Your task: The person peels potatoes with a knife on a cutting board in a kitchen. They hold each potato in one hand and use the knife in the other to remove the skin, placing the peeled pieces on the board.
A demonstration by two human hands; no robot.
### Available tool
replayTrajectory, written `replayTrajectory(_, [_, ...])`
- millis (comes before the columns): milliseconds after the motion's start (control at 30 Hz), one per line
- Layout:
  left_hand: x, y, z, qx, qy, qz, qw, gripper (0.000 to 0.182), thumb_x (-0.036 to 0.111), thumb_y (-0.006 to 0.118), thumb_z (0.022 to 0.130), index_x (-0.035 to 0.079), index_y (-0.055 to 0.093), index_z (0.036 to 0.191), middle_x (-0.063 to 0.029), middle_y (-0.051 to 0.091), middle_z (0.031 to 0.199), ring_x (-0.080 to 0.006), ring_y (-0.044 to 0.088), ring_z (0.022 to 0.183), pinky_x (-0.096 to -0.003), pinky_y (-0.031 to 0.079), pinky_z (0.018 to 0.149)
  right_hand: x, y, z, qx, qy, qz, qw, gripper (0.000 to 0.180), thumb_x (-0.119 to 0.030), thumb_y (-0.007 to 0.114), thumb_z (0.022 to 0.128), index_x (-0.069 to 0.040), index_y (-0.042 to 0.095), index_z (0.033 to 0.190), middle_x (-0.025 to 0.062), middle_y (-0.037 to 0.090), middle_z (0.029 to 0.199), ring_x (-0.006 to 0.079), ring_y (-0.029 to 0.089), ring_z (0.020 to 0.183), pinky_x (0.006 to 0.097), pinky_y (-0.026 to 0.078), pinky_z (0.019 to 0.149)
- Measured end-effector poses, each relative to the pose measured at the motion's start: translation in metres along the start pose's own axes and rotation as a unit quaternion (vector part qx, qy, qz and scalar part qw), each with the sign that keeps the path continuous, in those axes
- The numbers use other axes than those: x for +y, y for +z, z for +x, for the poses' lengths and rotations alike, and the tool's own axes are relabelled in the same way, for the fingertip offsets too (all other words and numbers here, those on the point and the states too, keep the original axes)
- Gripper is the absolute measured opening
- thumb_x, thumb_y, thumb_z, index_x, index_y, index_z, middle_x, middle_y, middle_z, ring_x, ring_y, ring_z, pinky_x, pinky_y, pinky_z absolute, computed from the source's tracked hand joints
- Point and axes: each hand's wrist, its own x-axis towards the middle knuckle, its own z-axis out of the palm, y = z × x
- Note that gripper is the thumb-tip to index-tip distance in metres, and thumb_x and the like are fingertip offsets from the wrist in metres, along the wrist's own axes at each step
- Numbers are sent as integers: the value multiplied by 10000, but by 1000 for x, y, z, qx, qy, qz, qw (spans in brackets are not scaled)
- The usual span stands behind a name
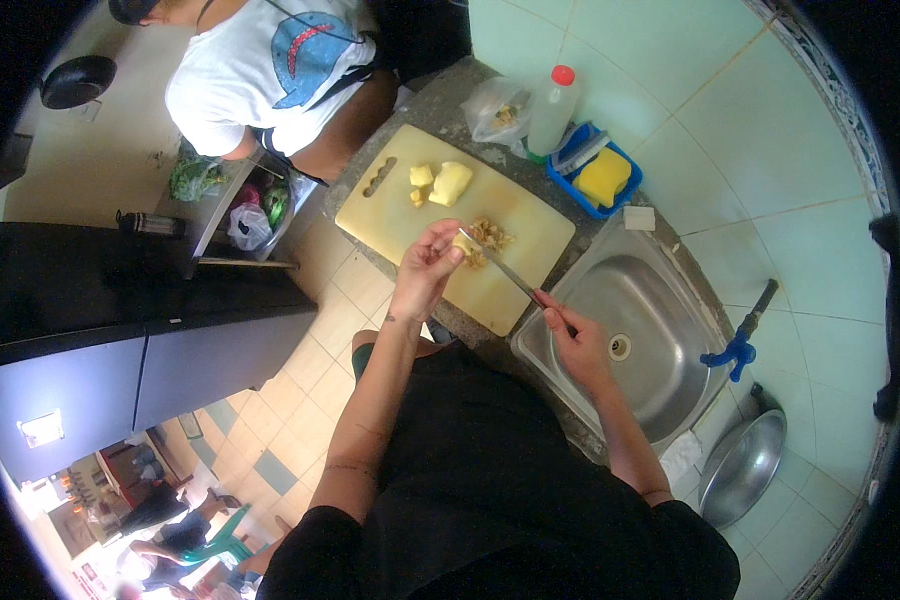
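My left hand (424, 277) holds a small peeled piece of what looks like ginger (463, 242) between thumb and fingers, above a cream plastic cutting board (379, 225). In my right hand (581, 345) is the handle of a knife (508, 273), its blade reaching up and left so that the tip meets the piece or lies just in front of it. Brown peelings (495, 234) are heaped on the board under the blade. Farther back on the board lie a large peeled yellow chunk (451, 184) and smaller pieces (420, 176) near the handle slot.
A steel sink (664, 322) adjoins the board at right, below a blue tap (735, 354). Behind the board stand a plastic bag (499, 112), a red-capped bottle (551, 109) and a blue basket (557, 186) with a yellow sponge (604, 176). Another person (270, 82) stands at the far left.
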Motion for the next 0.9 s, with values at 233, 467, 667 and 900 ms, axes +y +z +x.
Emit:
replayTrajectory(233, [-1,-7,3,-7,-3,-9,1000,326,55,621,988,16,580,1309,-55,653,1220,-154,602,1151,-304,446,1071,7,-3,-3,-38,39,49,997,366,-343,569,1043,-177,653,1358,81,741,883,56,578,790,278,495,770])
replayTrajectory(467, [1,-1,1,-10,-6,-15,1000,328,68,617,992,-6,570,1308,-79,647,1246,-163,593,1192,-319,443,1099,-1,5,-5,30,0,-36,999,348,-404,585,1022,-279,669,1336,157,709,869,139,641,724,298,512,735])
replayTrajectory(667, [1,7,-2,10,-6,-54,998,312,69,600,1007,4,575,1311,-56,638,1239,-139,592,1168,-294,449,1070,0,7,-2,35,-5,0,999,349,-390,586,1024,-246,673,1331,110,753,984,148,677,792,300,522,790])
replayTrajectory(900, [0,3,1,-8,10,-43,999,313,86,598,1008,-6,570,1305,-78,629,1280,-166,582,1214,-318,421,1117,5,6,-4,20,-16,3,1000,351,-390,588,1023,-251,670,1335,107,741,917,123,662,753,303,519,741])
